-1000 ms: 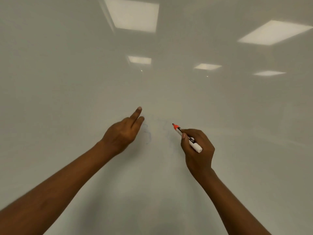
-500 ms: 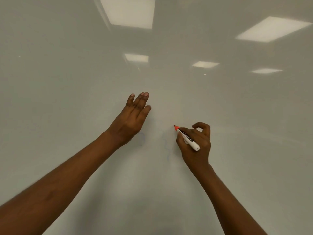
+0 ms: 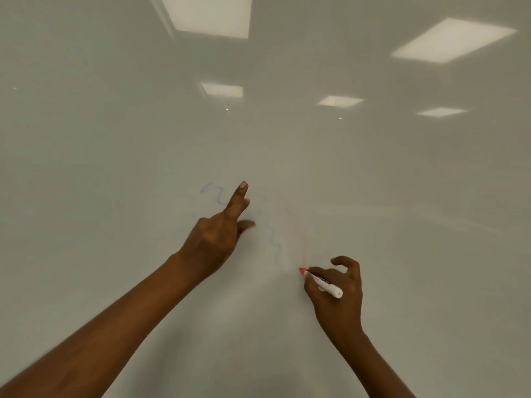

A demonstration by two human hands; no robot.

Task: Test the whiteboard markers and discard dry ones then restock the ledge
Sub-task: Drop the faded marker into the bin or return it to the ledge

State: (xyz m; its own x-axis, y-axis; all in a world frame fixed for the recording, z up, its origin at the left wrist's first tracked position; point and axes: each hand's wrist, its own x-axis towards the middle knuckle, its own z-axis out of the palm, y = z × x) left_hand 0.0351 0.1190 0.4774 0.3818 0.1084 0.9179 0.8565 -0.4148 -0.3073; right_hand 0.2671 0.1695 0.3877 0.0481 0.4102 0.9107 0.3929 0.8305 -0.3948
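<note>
The glossy whiteboard (image 3: 115, 168) fills the view, with reflected ceiling lights (image 3: 209, 15) across its upper part. Its ledge, the other markers and any bin are out of frame. The left hand (image 3: 214, 239) holds nothing. It was spread flat half a second ago and now has the index finger straight and raised, the thumb out and the outer fingers folded. Whether the fingertip touches the board cannot be told. The right hand (image 3: 336, 294) pinches a red whiteboard marker (image 3: 323, 282) between thumb and forefinger, the remaining fingers loosely lifted clear, and it has travelled down the board over the last second. The red tip sits at or against the surface, and the cap is not in sight. A thin, pale red line (image 3: 301, 242) now trails upward from the tip where none showed before, so this marker does write, though weakly, and it looks to be running low. Beside it lie faint blue squiggles (image 3: 271, 237), hard to make out in the glare.
</note>
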